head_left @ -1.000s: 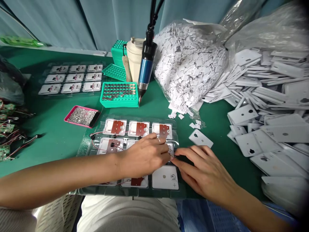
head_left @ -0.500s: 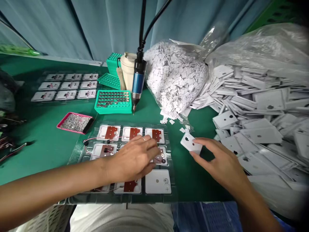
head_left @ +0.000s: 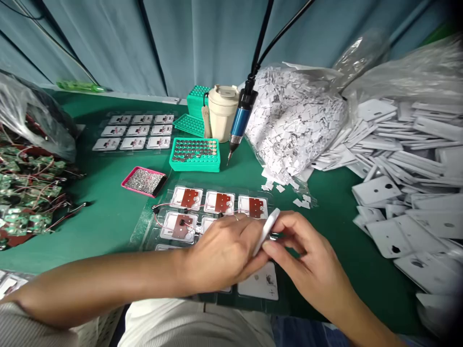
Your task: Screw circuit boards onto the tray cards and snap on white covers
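Observation:
My right hand (head_left: 311, 258) pinches a small white plastic cover (head_left: 267, 230) between thumb and fingers, tilted nearly edge-on. Against its other side is my left hand (head_left: 227, 250), fingers curled; their tips are hidden, and whatever they hold cannot be made out. Both hands are over the right side of a clear plastic tray (head_left: 154, 236). White casings in its compartments carry reddish-brown circuit boards (head_left: 190, 198) with thin wires. One white casing (head_left: 257, 285) at the tray's near right shows no board. My left hand and forearm cover several compartments.
A hanging electric screwdriver (head_left: 240, 120) points down behind the tray. Nearby are a green cell holder (head_left: 195, 164), a pink tray of screws (head_left: 142, 182) and a beige cup (head_left: 222, 111). Heaped white covers (head_left: 408, 193) and bagged white pieces (head_left: 294, 115) lie right; wired boards (head_left: 32, 193) left.
My left hand has moved right from above the tray to the white cover. My right hand has brought the cover left and turned it edge-on. The view has swung left.

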A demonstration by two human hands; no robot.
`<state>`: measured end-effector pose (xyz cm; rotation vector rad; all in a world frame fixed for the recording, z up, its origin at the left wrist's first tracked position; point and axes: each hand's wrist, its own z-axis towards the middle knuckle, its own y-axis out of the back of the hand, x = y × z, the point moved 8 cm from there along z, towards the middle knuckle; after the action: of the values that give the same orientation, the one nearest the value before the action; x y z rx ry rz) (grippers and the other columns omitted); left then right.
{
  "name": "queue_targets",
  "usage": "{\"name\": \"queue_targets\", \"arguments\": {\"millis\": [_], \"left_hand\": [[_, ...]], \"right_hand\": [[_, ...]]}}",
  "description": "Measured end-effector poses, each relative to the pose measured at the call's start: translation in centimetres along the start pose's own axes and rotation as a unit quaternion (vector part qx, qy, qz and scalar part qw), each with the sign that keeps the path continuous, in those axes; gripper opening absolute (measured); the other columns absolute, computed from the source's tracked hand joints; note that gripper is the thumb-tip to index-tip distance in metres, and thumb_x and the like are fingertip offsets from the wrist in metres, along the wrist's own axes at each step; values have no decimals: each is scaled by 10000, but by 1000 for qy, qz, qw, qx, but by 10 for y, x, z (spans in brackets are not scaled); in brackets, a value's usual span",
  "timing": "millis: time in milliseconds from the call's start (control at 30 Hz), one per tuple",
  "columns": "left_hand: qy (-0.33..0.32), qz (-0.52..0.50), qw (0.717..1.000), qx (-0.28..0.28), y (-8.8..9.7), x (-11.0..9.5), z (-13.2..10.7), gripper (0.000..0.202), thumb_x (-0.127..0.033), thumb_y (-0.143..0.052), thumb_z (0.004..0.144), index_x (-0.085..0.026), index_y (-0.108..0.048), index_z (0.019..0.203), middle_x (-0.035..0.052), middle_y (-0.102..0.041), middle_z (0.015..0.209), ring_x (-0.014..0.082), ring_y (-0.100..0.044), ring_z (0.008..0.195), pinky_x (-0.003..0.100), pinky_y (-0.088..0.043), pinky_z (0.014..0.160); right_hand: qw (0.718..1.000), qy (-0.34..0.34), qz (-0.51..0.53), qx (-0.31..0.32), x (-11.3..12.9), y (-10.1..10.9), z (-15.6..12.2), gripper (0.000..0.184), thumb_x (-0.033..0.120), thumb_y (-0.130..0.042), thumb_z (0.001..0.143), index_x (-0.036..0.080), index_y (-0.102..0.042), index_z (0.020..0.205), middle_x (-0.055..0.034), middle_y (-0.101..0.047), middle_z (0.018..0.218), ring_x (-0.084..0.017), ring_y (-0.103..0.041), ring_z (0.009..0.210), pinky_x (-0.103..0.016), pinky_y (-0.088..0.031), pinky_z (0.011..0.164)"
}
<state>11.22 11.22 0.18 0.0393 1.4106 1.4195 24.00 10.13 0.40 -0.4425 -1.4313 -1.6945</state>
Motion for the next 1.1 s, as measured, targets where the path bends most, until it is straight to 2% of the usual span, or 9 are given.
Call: {"name": "queue_targets", "arguments": {"millis": [67,133,233,300,367,467,533,633,1100], "left_hand": [[58,-58,996,30,-1,8,6,158,-226,-450,935,-136,-575,901,8,-565,680,123,-504,578,244,-429,538],[124,-159,973,112,-10,17,7,101,-194,-492,896,-154,-584,887,-28,-548,651,90,-487,537,196,-380,475],[159,-280,906,275,-31,12,-4,52,-143,-545,830,-166,-591,829,-58,-520,624,68,-485,518,158,-339,431],[173,-306,871,342,-41,9,-17,49,-162,-553,835,-169,-590,803,-61,-504,600,68,-478,503,157,-328,419],[181,-269,895,307,-38,18,-21,67,-229,-591,851,-177,-602,893,-47,-553,651,84,-512,544,171,-358,448],[166,-96,970,147,-10,38,-19,307,-336,-687,813,-174,-566,1045,-4,-604,801,133,-557,672,228,-429,556],[144,1,985,96,4,44,-20,328,-305,-708,795,-162,-554,1046,38,-605,919,176,-567,800,286,-470,673],[108,58,988,98,7,44,-21,278,-218,-704,789,-148,-563,1017,81,-584,1041,228,-535,952,361,-476,805],[23,128,983,127,-13,34,-12,252,-243,-696,819,-130,-579,1011,83,-573,1035,275,-499,1017,401,-433,832]], "right_hand": [[993,49,-101,-18,11,10,-2,65,288,-570,916,225,-555,910,-30,-637,829,-163,-645,719,-270,-556,630],[973,114,-201,-16,23,15,-10,146,305,-643,871,216,-595,976,-95,-652,1022,-245,-647,936,-373,-556,802],[954,189,-215,90,33,0,-29,184,215,-651,856,201,-616,1035,-131,-545,1310,-299,-515,1226,-441,-478,1010],[949,203,-190,152,32,-12,-39,160,154,-611,868,194,-619,1022,-117,-573,1271,-270,-522,1217,-401,-499,992],[951,194,-186,155,24,-14,-42,158,167,-605,871,189,-619,1027,-115,-617,1185,-262,-569,1135,-389,-537,914],[953,181,-213,118,6,-9,-33,212,211,-612,877,190,-621,1088,-120,-637,1167,-258,-614,1030,-395,-553,838],[949,183,-231,108,-2,-9,-25,225,219,-609,884,196,-631,1106,-114,-645,1178,-253,-625,1003,-401,-546,831],[942,200,-245,113,-6,-16,-15,199,220,-605,888,205,-652,1081,-95,-663,1149,-255,-622,1007,-419,-522,839],[939,150,-250,182,-8,-37,-4,258,150,-700,799,228,-634,1036,-32,-662,1070,-236,-570,957,-364,-506,719]]}}
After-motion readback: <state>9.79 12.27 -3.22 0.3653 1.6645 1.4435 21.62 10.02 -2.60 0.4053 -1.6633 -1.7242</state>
